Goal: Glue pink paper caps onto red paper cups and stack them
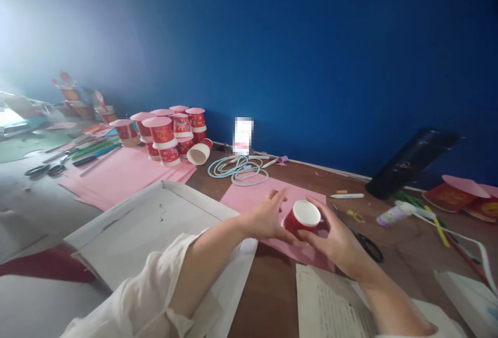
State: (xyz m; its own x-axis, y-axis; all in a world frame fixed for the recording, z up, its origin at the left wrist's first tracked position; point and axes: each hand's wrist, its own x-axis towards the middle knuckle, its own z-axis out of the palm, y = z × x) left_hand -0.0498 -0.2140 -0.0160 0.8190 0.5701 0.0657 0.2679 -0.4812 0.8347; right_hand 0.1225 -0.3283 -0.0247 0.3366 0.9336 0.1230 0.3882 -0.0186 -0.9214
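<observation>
A red paper cup (298,222) with a white round end facing up is between my hands, over a pink paper sheet (243,195). My right hand (330,229) grips it from the right, thumb across the front and fingers at the far side. My left hand (270,219) is at the cup's left, its thumb by the lower front edge. The other left fingers are spread and raised away from the cup. Whether the cup rests on the sheet is hard to tell.
Red cups topped with pink discs (161,129) stand stacked at the back left, beside a cup on its side (200,152). A coiled cable (237,169), black scissors (369,247), a glue stick (391,214) and a dark cylinder (408,164) lie around. A white box lid (146,224) is at left.
</observation>
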